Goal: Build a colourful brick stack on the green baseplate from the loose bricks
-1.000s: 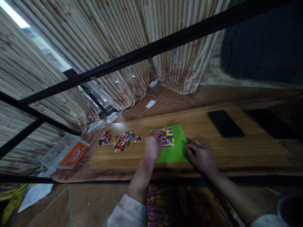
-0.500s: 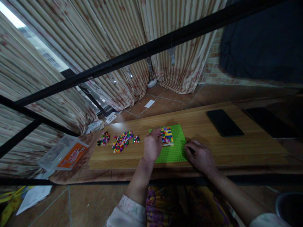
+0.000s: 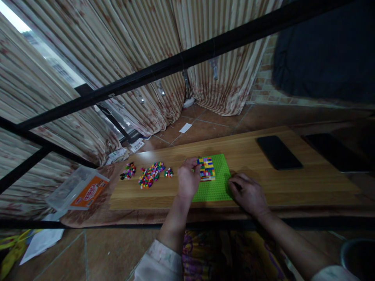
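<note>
A green baseplate (image 3: 218, 187) lies on the wooden board (image 3: 293, 183). A patch of small coloured bricks (image 3: 206, 168) is built on its far left part. My left hand (image 3: 187, 180) rests on the plate's left edge, fingers curled, fingertips touching the left side of the brick patch. What they pinch, if anything, is too small to see. My right hand (image 3: 248, 192) lies at the plate's right edge, fingers bent and pressed down on it.
Heaps of loose coloured bricks (image 3: 150, 174) lie on the board to the left. A clear plastic box with an orange label (image 3: 78, 190) sits off the board's left end. A black phone (image 3: 279, 152) lies far right. A black frame bar crosses above.
Nearly nothing: my left hand's fingertips have shifted slightly along the left side of the brick patch. My right hand has stayed put.
</note>
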`<state>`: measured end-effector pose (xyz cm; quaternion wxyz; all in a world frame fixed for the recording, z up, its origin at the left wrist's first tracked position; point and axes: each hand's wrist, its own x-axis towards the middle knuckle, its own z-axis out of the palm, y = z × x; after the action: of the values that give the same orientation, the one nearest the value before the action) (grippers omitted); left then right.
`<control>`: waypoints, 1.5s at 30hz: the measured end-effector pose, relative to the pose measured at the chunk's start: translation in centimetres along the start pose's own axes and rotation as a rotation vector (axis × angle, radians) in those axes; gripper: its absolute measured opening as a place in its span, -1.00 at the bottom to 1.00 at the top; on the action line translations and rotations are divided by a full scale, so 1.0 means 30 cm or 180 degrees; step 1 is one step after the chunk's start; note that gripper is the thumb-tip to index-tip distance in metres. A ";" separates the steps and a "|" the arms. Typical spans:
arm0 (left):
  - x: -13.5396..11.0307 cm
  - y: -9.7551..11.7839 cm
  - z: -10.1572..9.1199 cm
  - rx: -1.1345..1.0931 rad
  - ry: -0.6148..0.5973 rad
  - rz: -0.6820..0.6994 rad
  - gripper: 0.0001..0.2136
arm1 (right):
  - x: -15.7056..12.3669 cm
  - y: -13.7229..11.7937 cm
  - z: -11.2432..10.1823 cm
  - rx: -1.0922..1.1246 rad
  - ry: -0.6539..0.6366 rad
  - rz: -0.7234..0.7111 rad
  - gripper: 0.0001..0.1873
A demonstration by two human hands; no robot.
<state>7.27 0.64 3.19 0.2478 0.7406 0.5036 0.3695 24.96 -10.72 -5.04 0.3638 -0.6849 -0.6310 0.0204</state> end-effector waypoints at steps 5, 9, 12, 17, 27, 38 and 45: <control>0.020 -0.025 0.015 -0.0362 0.0032 -0.0277 -0.80 | 0.000 0.002 0.003 0.0021 0.0037 -0.0044 -0.82; 0.029 -0.042 0.024 -0.0616 0.0005 -0.0467 -0.81 | 0.002 -0.001 -0.001 0.0010 0.0004 0.0005 -0.82; 0.030 -0.045 0.027 -0.0780 0.0009 -0.0560 -0.81 | 0.003 -0.002 -0.003 0.0008 -0.0013 0.0013 -0.82; 0.030 -0.037 0.027 -0.0784 0.0018 -0.0603 -0.81 | 0.003 -0.002 -0.001 0.0069 -0.0007 -0.0011 -0.82; 0.005 -0.014 0.053 -0.0297 0.0280 -0.0247 -0.84 | 0.000 -0.001 0.000 0.0030 0.0024 -0.0034 -0.82; -0.003 -0.077 0.063 -0.1065 0.0360 -0.0518 -0.81 | 0.001 0.005 0.003 -0.0022 -0.0002 -0.0037 -0.82; -0.006 -0.069 0.099 -0.1789 0.0151 -0.0830 -0.75 | 0.001 0.001 0.001 0.0070 0.0004 -0.0011 -0.81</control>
<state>8.44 1.25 -0.20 0.4764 0.5634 0.4780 0.4765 24.97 -10.67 -5.07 0.3718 -0.6797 -0.6317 0.0263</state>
